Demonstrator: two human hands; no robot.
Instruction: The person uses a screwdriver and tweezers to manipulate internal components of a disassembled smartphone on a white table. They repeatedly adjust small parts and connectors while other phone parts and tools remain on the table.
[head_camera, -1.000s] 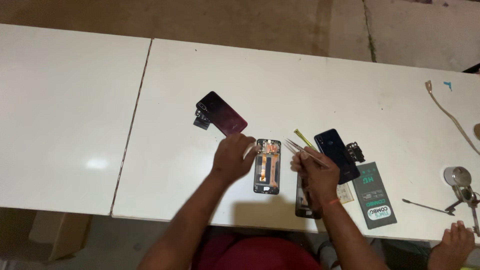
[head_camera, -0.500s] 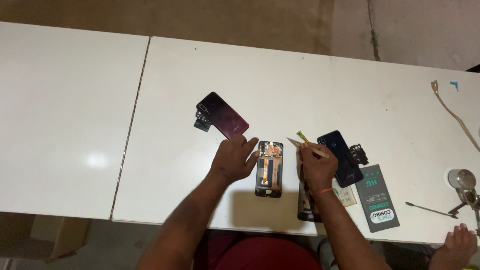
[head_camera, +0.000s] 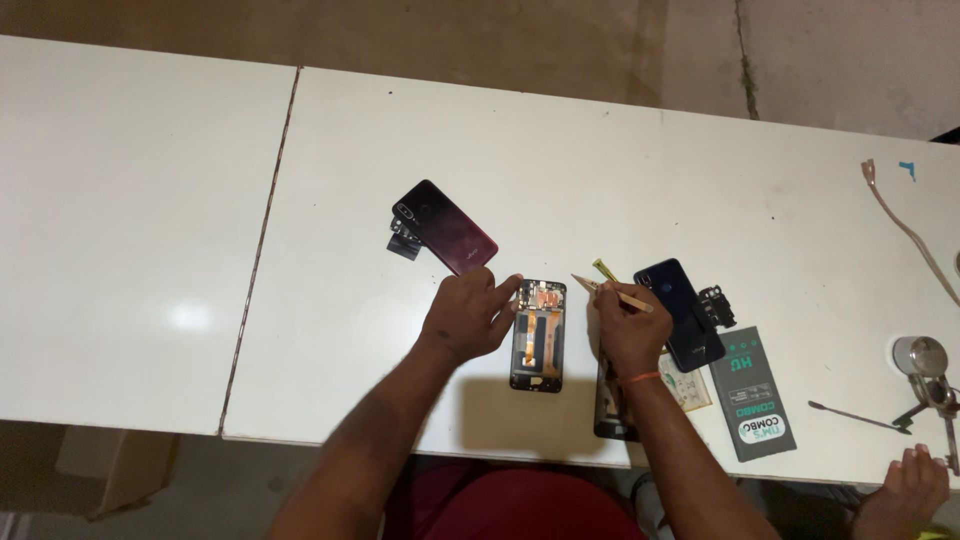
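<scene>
An opened phone body (head_camera: 538, 334) with bare orange and black innards lies flat on the white table (head_camera: 620, 170). My left hand (head_camera: 468, 315) rests on its left edge, fingers pressing the frame. My right hand (head_camera: 628, 328) hovers just right of it, gripping thin tweezers (head_camera: 612, 291) whose tip points left towards the phone's top. A yellow-green tool tip (head_camera: 604, 268) pokes out above that hand. A dark phone part (head_camera: 612, 408) lies partly under my right wrist.
A dark red back cover (head_camera: 446, 227) with a small black piece lies up left. A dark blue back cover (head_camera: 680, 313), a black bracket, and a dark packet (head_camera: 752, 393) lie right. Another person's hand (head_camera: 905, 490) and a small stand sit far right.
My left hand has shifted slightly to press the phone's left edge. My right hand has lowered the tweezers closer to the phone's top.
</scene>
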